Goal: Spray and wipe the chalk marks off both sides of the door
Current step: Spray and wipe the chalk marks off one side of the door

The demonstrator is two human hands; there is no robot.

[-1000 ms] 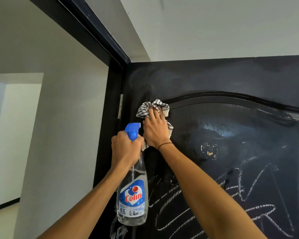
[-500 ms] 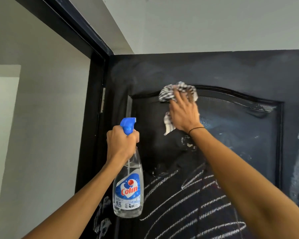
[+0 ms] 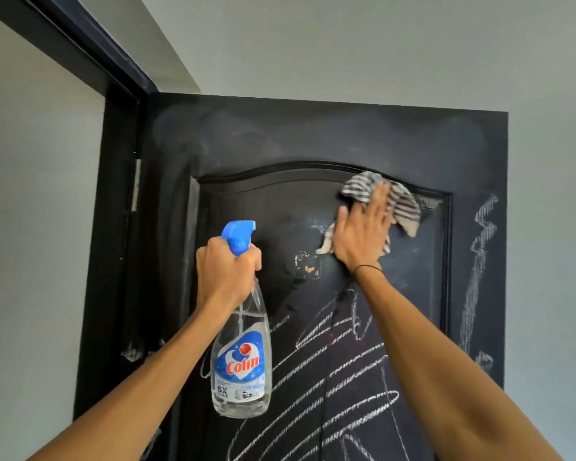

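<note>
The black door (image 3: 246,138) fills the middle of the view, its arched panel smeared and damp near the top. White chalk marks (image 3: 346,371) scrawl across the lower panel, and more chalk (image 3: 479,261) runs down the right stile. My right hand (image 3: 363,234) lies flat with straight fingers, pressing a striped grey and white cloth (image 3: 403,204) against the upper right of the panel. My left hand (image 3: 226,274) grips the neck of a clear spray bottle (image 3: 241,364) with a blue trigger head and a blue label, held upright in front of the door's left side.
The black door frame (image 3: 113,194) stands at the left with a metal hinge (image 3: 136,184) on it. A pale wall lies left of the frame and right of the door's free edge. A patch of chipped paint (image 3: 308,267) sits mid-panel.
My right hand has swept the cloth from the panel's upper left corner across to its upper right. The view has shifted, showing the door's right edge. The bottle stays in my left hand.
</note>
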